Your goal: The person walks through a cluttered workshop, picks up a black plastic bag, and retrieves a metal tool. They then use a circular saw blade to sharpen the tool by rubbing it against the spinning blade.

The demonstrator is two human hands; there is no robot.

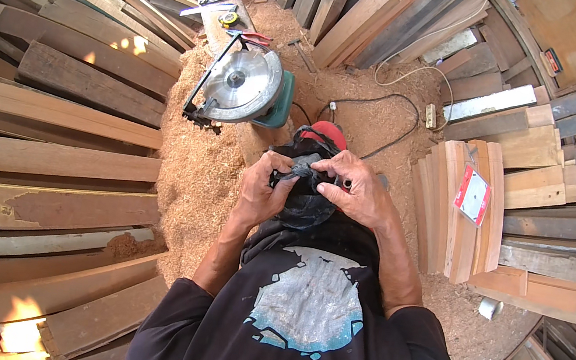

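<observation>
Both hands are in front of my body on crumpled black material (306, 209), which looks like cloth or a bag. Fingers of my left hand (263, 184) pinch its upper left part, around a small grey-black bunched piece (299, 168). My right hand (356, 194) grips the same material from the right, thumb and forefinger pressed on it and the other fingers curled. What lies inside or under it is hidden. Just behind it shows a red rounded object (328, 133), partly covered by the black material.
A circular saw with a green base (279, 103) stands ahead-left, near a board (215, 27) bearing pliers (250, 37) and a tape measure (228, 19). Planks (53, 160) surround me. Stacked boards (457, 243) with a red-edged card (472, 196) sit at right. Cords (403, 145) cross the sawdust (193, 188).
</observation>
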